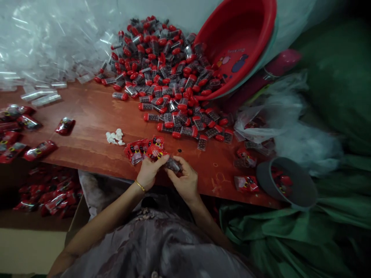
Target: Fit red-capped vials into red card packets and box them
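Note:
Near the table's front edge, my left hand [149, 172] is closed, its thumb and fingers pinching a red printed packet [155, 151]. My right hand [187, 179] is closed around a small clear tube with dark contents [173, 165], one end of which meets the left fingertips. Whether the tube is inside the packet or only beside it, I cannot tell. Just left of my hands lies an overlapping pile of red printed packets [133, 148]. Beyond that is a little heap of small white pieces [115, 136].
A large heap of red-capped clear tubes [162, 65] leans against a tilted red basin [232, 34]. Clear plastic sleeves [43, 96] lie at left, near filled red packets [40, 150]. At right stands a grey bowl [266, 173]. Below left, a box [74, 220] holds red packets.

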The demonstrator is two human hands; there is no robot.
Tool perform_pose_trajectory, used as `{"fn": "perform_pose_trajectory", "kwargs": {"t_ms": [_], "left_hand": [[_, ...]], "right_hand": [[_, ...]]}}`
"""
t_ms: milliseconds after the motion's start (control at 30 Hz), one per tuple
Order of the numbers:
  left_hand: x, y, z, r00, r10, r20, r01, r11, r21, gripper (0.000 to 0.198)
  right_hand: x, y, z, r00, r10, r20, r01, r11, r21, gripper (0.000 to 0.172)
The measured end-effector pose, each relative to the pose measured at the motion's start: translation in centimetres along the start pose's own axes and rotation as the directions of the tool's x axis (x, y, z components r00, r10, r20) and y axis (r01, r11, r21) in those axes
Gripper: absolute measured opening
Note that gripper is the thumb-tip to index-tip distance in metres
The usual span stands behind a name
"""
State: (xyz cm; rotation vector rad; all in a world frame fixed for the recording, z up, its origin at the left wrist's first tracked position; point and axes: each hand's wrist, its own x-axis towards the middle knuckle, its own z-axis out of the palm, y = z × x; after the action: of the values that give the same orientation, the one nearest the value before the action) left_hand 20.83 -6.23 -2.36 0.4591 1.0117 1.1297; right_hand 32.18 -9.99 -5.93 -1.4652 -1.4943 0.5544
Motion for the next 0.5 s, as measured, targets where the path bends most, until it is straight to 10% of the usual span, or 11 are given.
{"fn": "perform_pose_trajectory", "kwargs": {"t_ms": [500], "left_hand": [[0.1,0.1,0.9,0.997,0.025,-0.073,-0.027,0.999,-0.028,0.034]], "right_hand": [[0.3,-1.3,0.7,0.996,-0.083,-0.012,0.083,0.996,-0.043,0.030]]}}
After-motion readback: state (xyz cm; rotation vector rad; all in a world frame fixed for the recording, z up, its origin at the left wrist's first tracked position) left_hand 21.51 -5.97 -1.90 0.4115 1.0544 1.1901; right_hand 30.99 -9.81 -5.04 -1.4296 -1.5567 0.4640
